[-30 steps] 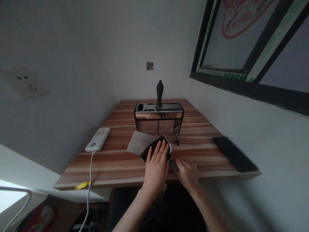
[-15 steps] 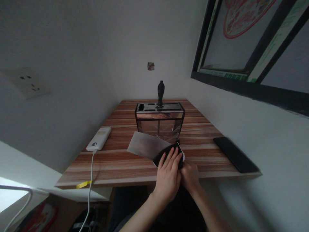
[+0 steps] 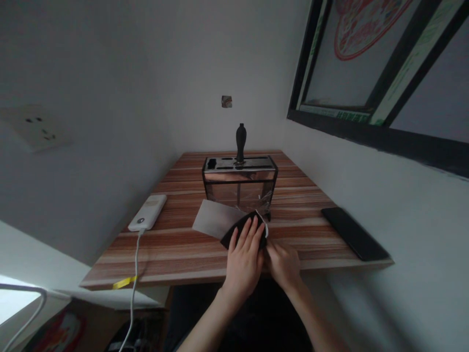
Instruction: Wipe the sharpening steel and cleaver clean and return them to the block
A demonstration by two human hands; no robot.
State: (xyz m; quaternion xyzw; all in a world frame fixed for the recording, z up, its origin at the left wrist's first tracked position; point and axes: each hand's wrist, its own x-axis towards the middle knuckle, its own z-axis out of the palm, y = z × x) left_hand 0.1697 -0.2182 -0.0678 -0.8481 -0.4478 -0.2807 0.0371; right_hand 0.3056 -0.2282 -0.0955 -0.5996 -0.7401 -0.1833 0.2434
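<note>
A cleaver with a broad pale blade (image 3: 217, 218) lies slantwise low over the table, its free end pointing left. My left hand (image 3: 244, 256) presses a black cloth (image 3: 234, 233) with a white edge over the blade, fingers close together on top. At the other end my right hand (image 3: 284, 264) is closed in a fist where the cleaver's handle would be; the handle itself is hidden. Just behind the blade stands a knife block (image 3: 240, 176) with a slotted metal top and clear front. One black handle (image 3: 241, 142) sticks up from it.
A white power bank (image 3: 148, 212) with a white cable (image 3: 135, 278) lies on the left of the wood-grain table (image 3: 176, 244). Yellow tape (image 3: 124, 282) is at the front edge. A black phone (image 3: 353, 233) lies on the right. Walls close in on both sides.
My left hand and the black cloth have slid left along the blade, covering more of it. My right hand stays at the handle end. The whole view has shifted slightly.
</note>
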